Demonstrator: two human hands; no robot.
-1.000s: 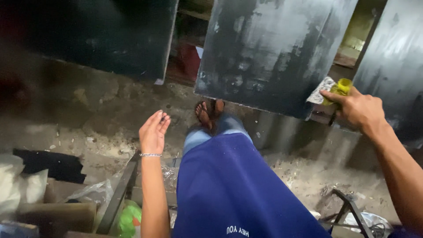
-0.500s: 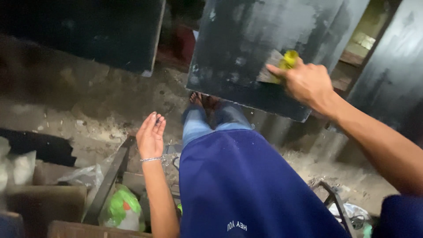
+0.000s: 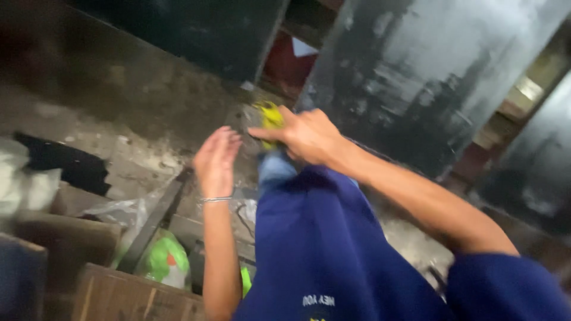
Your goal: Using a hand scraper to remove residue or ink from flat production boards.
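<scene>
While we lean over our blue-clad leg (image 3: pixel 321 249), the biggest thing beyond our right hand (image 3: pixel 306 135) is the dark painted panel (image 3: pixel 428 77), scuffed pale in patches and standing upright just past the knuckles. It looks rigid and heavy to us, a thing to be steadied by its edges and not lifted one-handed. Below and to the outer side of our left hand (image 3: pixel 215 159) lie rough wooden boards (image 3: pixel 128 294) and a crumpled green and white plastic bag (image 3: pixel 163 261), near the forearm and apart from the fingers.

Our left hand is raised, palm open and fingers spread loosely, holding nothing; a thin bracelet (image 3: pixel 215 200) circles the wrist. Our right hand is closed around a small yellow-green object (image 3: pixel 270 117), which pokes out above the thumb, just beside the left fingertips. Motion blur hides its exact shape. We judge it light and small enough for a pinch grip; whether it is soft or stiff we cannot tell.
</scene>
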